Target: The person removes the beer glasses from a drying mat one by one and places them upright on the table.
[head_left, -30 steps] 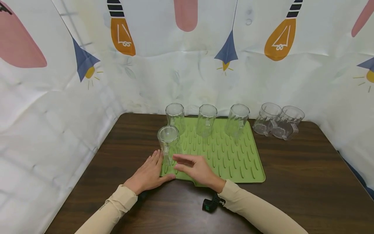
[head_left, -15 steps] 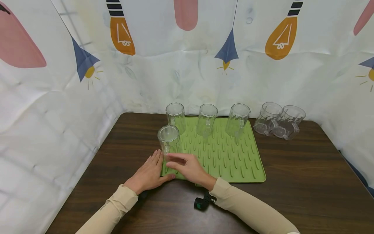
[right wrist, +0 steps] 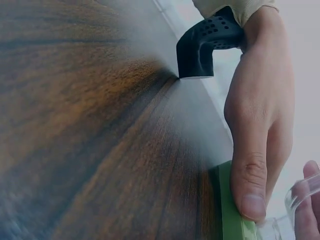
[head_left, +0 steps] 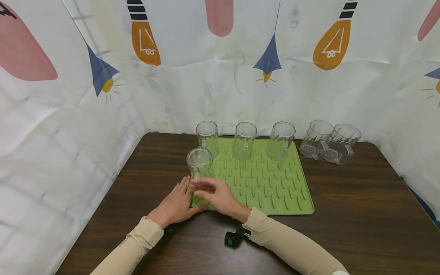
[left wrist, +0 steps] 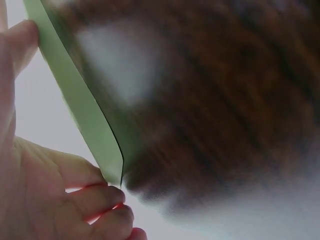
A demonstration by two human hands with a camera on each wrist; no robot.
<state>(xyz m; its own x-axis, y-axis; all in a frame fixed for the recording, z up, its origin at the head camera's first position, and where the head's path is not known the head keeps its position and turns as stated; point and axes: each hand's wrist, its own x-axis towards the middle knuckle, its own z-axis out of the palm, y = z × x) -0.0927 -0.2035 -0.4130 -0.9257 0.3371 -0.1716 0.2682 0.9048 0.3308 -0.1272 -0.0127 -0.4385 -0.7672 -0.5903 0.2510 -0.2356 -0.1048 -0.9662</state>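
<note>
In the head view, a clear glass mug [head_left: 199, 158] stands on the near left corner of the green ridged mat [head_left: 271, 191], its thick base seemingly upward. My left hand [head_left: 175, 202] lies flat on the mat's left corner beside this mug, fingers straight and thumb along the front edge. The left wrist view shows that hand at the mat's green edge [left wrist: 85, 110]. My right hand [head_left: 216, 196] is at the mug's handle side, fingers loosely bent and a gap between thumb and fingers. It covers the handle, so contact is unclear. Glass [right wrist: 302, 192] also shows beyond the right thumb.
Along the mat's back edge stand three more mugs: left [head_left: 207, 139], middle [head_left: 244, 141] and right [head_left: 280, 141]. Two clear mugs, one [head_left: 315, 139] beside another [head_left: 338, 143], are on the dark wooden table [head_left: 361, 206] to the right. A patterned cloth [head_left: 213, 88] hangs behind.
My right hand has moved left from over the mat to the front mug's handle side, now covering the handle. The left hand and the mugs have stayed in place.
</note>
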